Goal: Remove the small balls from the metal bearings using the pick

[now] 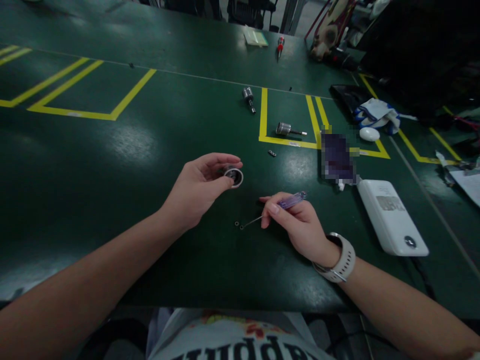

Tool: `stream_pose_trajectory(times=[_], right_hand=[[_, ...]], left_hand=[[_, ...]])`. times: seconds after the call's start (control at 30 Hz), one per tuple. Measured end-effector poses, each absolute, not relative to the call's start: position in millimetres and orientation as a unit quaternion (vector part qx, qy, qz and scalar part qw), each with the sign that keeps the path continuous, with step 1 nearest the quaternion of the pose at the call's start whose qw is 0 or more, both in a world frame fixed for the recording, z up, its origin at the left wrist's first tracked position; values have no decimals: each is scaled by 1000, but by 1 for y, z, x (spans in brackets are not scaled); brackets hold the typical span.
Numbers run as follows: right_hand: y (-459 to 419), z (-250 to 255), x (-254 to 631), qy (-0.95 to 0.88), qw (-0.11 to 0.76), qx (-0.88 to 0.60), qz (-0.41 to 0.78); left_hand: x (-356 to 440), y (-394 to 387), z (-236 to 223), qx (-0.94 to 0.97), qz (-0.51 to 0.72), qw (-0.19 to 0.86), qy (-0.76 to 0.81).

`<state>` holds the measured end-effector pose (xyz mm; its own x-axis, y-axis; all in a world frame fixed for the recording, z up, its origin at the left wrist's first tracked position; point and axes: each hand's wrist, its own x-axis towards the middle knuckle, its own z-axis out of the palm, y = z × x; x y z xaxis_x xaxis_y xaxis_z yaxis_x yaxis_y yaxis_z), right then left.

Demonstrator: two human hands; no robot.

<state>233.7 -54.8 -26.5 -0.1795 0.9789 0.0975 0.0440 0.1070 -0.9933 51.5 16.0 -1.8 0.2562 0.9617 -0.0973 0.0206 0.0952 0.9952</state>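
Between the thumb and fingers of my left hand (204,187) is a round metal cup-shaped part (234,177), its open rim turned toward me. My right hand (290,220) grips a small screwdriver (292,200) by its clear purple handle. The thin shaft slants down to the left, and its tip meets one of two tiny dark rings (236,223) on the green table. A few more small rings (272,153) lie in a short row beyond my hands. Two metal parts with shafts, one upper (248,99) and one lower (290,129), lie farther back.
To the right are a white power bank (392,217), a blurred-out phone (338,157), a white oval object (369,134) and gloves (378,115). A red screwdriver (280,46) and a notepad (256,37) lie at the back. Yellow tape (263,115) marks the table.
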Motion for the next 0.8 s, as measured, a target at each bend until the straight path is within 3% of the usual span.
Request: stream_pose_trajectory(times=[0.4,0.67,0.8], right_hand=[[-69,-11,230,-744,416,-435,290],[-54,-25,235,-526,472,-552,442],[-55,-22,235,-544,458,-563,421]], left_hand=[[52,16,0,535,394,576,476],[50,16,0,546,393,572,470],[51,15,1,534,399,577,472]])
